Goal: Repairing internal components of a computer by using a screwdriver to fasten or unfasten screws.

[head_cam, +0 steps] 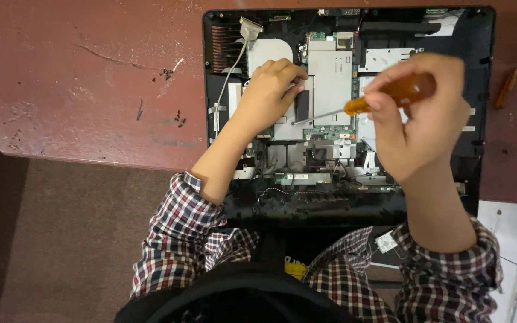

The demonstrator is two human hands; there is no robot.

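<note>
An opened black computer chassis (486,119) is laid flat on the reddish-brown counter (91,90), pushed toward the near edge on the right part of it, so that its bare internals face upward and lie within easy reach of both arms. Its rear cover is off, and metal shield plates (329,78), a green circuit board (324,133) and a copper-coloured heatsink (222,48) at the far left corner of the chassis are exposed.

A screwdriver (390,96) with a translucent amber handle is pinched in the right hand (426,119); the fingers are curled round the handle, which appears suited to twirling it. The steel shaft is slanted down and to the left, with its tip brought to the middle of the internals, just beside the left hand (267,96).

The left hand is rested on the internals with its fingers curled and pressed down beside a dark component (301,104), seemingly to steady that part where the tip is applied; whether anything is gripped beneath the fingers cannot be told.

A flat grey ribbon cable (230,75) is left trailing from a connector near the far left corner. A second screwdriver (508,81) is set aside on the counter, well apart, toward the right edge. Plaid sleeves (175,239) are seen pushed back from the wrists.
</note>
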